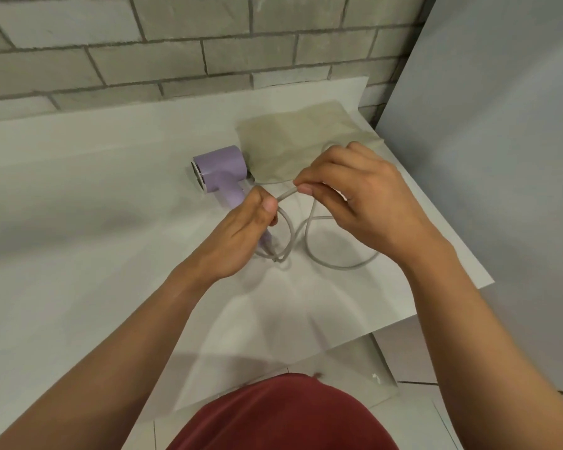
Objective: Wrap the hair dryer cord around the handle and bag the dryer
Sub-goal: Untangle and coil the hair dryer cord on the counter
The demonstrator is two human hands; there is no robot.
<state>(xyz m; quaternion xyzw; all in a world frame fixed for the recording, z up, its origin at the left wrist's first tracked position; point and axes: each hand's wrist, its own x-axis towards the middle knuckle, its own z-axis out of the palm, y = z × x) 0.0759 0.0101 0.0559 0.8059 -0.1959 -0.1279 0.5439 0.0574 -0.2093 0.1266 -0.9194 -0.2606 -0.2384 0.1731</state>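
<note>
While the purple hair dryer (pixel 220 167) is lying on its side on the white tabletop (pixel 78 206), two bare hands are working just over it. The left hand (pixel 238 241) is curling its fingers around the lower part of the handle (pixel 233 198), so its grip is closing tight on the handle. The right hand (pixel 361 196) is pinching the grey cord (pixel 287 193) between its thumb and first finger, just to the right of the left thumb, and its other fingers are bending loosely.

A short piece of cord is stretching between the two hands. The rest of the cord is lying in big loose loops on the tabletop, under and near the hands (one loop is reaching out to the right).

The dryer's round head is sitting at the far end of the handle, with its open end facing left. A flat greenish-tan bag (pixel 299 138) is lying just to the right of the head, at the far right of the tabletop. A grey brick wall (pixel 176 43) is standing behind the tabletop.
</note>
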